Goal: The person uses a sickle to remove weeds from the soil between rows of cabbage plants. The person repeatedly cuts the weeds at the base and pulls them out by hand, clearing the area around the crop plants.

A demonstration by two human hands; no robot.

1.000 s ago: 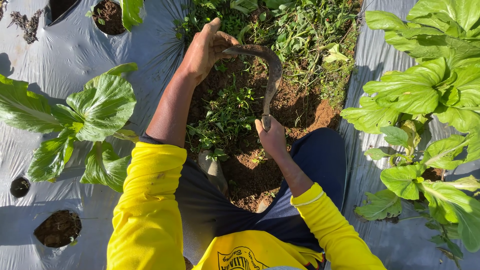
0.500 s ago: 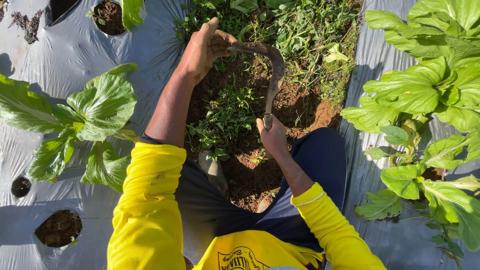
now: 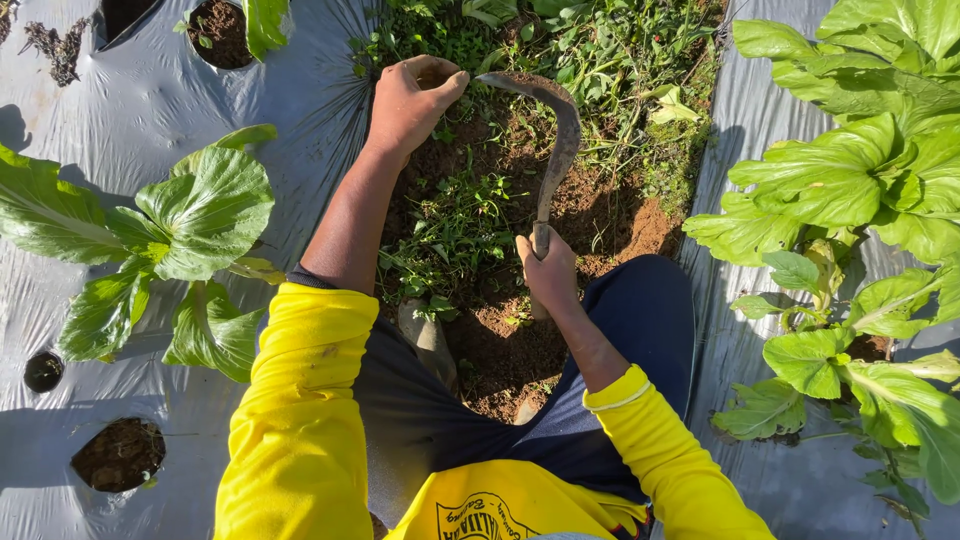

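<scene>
ground: soil furrow (image 3: pixel 600 215) between plastic sheets (image 3: pixel 130 110)
right hand (image 3: pixel 548 272): clamped on sickle (image 3: pixel 560 140), blade arcing toward the left
left hand (image 3: pixel 408 100): fingers curled on weeds (image 3: pixel 450 235), just beside the tip

Bare soil (image 3: pixel 590 215) lies open between the left hand (image 3: pixel 408 100) and right hand (image 3: pixel 547 272), under the sickle (image 3: pixel 555 140). Weeds (image 3: pixel 450 235) crowd the middle; leafy plants (image 3: pixel 850 190) and plastic sheet (image 3: pixel 130 110) hem both sides.

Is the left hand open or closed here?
Closed: the left hand is curled into a loose fist on the soil, beside the sickle tip.
</scene>
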